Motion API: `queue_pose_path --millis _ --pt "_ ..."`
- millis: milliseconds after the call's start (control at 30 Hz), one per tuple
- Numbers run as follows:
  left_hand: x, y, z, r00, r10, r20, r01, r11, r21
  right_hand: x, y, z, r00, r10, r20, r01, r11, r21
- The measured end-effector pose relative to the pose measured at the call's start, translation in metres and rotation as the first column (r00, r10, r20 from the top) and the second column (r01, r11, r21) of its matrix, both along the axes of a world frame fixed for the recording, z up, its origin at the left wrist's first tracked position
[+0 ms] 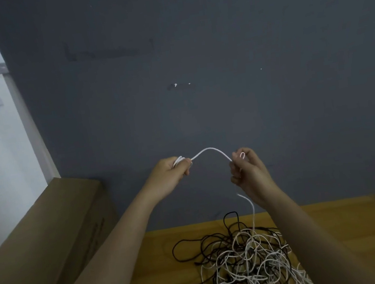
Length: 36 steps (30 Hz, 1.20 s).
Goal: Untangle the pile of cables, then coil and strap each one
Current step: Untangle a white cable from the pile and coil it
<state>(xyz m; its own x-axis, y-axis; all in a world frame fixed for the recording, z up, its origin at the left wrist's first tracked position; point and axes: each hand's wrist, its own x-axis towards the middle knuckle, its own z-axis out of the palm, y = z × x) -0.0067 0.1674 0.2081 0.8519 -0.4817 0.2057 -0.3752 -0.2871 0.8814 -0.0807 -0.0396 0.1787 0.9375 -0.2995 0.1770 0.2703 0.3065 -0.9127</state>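
White cable (209, 150) arched between left hand (173, 175) gripping its coils and right hand (248, 171) pinching it, above pile (244, 261).

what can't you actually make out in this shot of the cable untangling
Head view only:
- How many loops the left hand holds: its curled fingers cover the white cable.
- Where that cable ends in the pile of cables: overlapping strands hide it.
- The pile's near side: cut off by the bottom edge.
- Connectors and straps: none can be made out.
- Markings on the cardboard box: blurred.
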Motion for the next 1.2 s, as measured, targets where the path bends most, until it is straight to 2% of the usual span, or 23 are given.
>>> queue_pose_path --millis 67,133,200,233,267,333,400,533,567,633,700,800,867,933,1000,1067,1200 --pt "0.001 -0.001 -0.001 0.998 0.069 0.002 -0.069 0.996 -0.055 -0.002 0.0 -0.003 0.998 -0.043 0.048 0.05 0.988 -0.145" --pt "0.002 -0.001 0.0 0.996 0.059 -0.063 -0.064 0.993 -0.095 -0.003 -0.001 -0.004 0.993 -0.077 0.092 0.1 0.953 -0.285" --pt "0.002 0.001 0.002 0.967 -0.087 -0.238 0.037 0.978 -0.205 -0.002 -0.002 -0.005 0.977 -0.167 0.135 0.208 0.892 -0.401" --pt "0.001 0.002 0.003 0.918 -0.2 -0.341 0.097 0.95 -0.297 0.0 -0.003 -0.005 0.963 -0.219 0.155 0.266 0.863 -0.431" --pt "0.0 0.003 0.004 0.848 -0.321 -0.423 0.144 0.906 -0.399 0.001 -0.004 -0.005 0.951 -0.263 0.164 0.31 0.837 -0.451" --pt "-0.003 0.002 0.008 0.72 -0.513 -0.468 0.172 0.785 -0.595 0.004 -0.003 -0.009 0.943 -0.301 0.143 0.331 0.791 -0.515" --pt "-0.006 -0.003 0.011 0.678 -0.592 -0.435 0.1 0.661 -0.744 0.007 0.004 -0.02 0.953 -0.282 0.113 0.294 0.764 -0.574" --pt "-0.001 -0.015 0.013 0.692 -0.592 -0.413 -0.219 0.374 -0.901 0.008 0.028 -0.047 0.968 -0.23 0.102 0.239 0.713 -0.66" --pt "0.002 -0.016 0.012 0.718 -0.559 -0.415 -0.271 0.325 -0.906 0.007 0.033 -0.054 0.969 -0.224 0.106 0.233 0.682 -0.693" --pt "0.009 -0.018 0.01 0.776 -0.48 -0.409 -0.299 0.291 -0.909 0.005 0.045 -0.066 0.974 -0.194 0.113 0.209 0.599 -0.773" --pt "0.013 -0.025 0.007 0.826 -0.389 -0.407 -0.295 0.316 -0.902 0.002 0.058 -0.072 0.983 -0.145 0.117 0.179 0.563 -0.807" --pt "0.016 -0.039 -0.005 0.92 -0.103 -0.378 -0.278 0.511 -0.814 -0.002 0.07 -0.067 0.983 -0.113 0.143 0.183 0.58 -0.794" --pt "0.016 -0.044 -0.016 0.966 0.079 -0.245 -0.232 0.686 -0.69 -0.004 0.07 -0.062 0.979 -0.113 0.169 0.204 0.536 -0.82" --pt "0.017 -0.042 -0.023 0.983 0.183 -0.031 -0.173 0.844 -0.508 -0.007 0.066 -0.056 0.972 -0.133 0.195 0.235 0.491 -0.839" --pt "0.017 -0.037 -0.028 0.972 0.183 0.149 -0.131 0.944 -0.302 -0.007 0.059 -0.051 0.967 -0.17 0.192 0.253 0.514 -0.819" --pt "0.016 -0.032 -0.03 0.961 0.116 0.249 -0.104 0.993 -0.061 -0.007 0.051 -0.046 0.959 -0.203 0.199 0.276 0.494 -0.825" --pt "0.01 -0.027 -0.032 0.954 -0.022 0.298 -0.064 0.959 0.275 -0.005 0.039 -0.036 0.955 -0.221 0.199 0.268 0.348 -0.899"
